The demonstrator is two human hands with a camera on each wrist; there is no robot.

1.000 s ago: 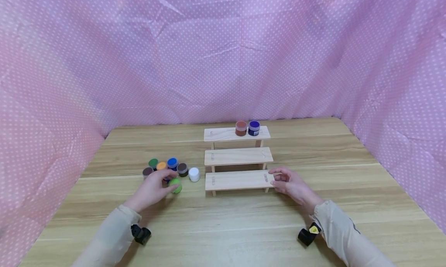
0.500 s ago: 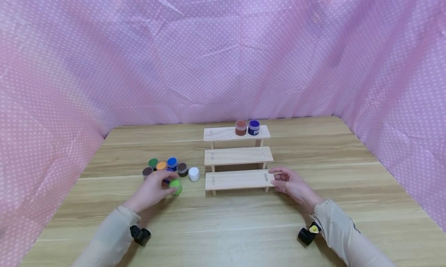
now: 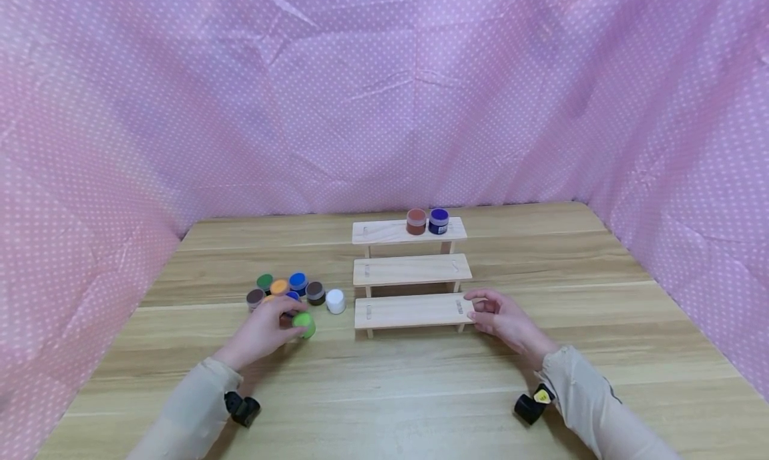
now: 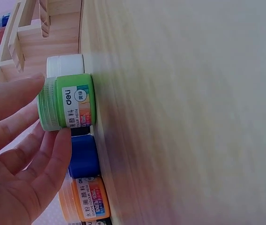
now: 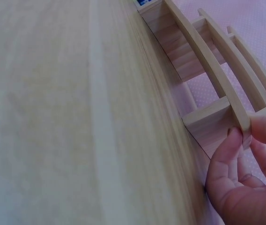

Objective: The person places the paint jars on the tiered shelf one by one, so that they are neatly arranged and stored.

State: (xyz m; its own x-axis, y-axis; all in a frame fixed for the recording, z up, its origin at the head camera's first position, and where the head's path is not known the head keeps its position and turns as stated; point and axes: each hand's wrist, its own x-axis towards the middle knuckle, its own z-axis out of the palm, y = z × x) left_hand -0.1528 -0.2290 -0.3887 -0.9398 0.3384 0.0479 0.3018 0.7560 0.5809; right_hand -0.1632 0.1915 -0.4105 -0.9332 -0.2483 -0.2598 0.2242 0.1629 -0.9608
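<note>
My left hand (image 3: 264, 330) pinches a light green paint jar (image 4: 77, 101) by its clear lid, thumb on one side and fingers on the other. The jar stands low at the near edge of a cluster of paint jars. Just behind it are a dark blue jar (image 4: 84, 157) and an orange jar (image 4: 91, 199). A three-step wooden rack (image 3: 414, 311) stands right of the cluster. With thumb and fingers, my right hand (image 3: 504, 320) grips the right end of its lowest board. A reddish-brown jar (image 3: 416, 221) and a purple-blue jar (image 3: 438, 221) sit on the top board.
A white jar (image 3: 336, 302) stands between the cluster and the rack, beside a dark brown jar (image 3: 315, 293). Farther back are a blue jar (image 3: 298, 283) and a dark green jar (image 3: 265, 283). Pink dotted cloth (image 3: 384, 113) hangs behind the wooden table (image 3: 384, 393).
The light green jar has shifted slightly toward me with my left hand, and more of the dark blue jar behind it shows. My right hand has stayed on the rack.
</note>
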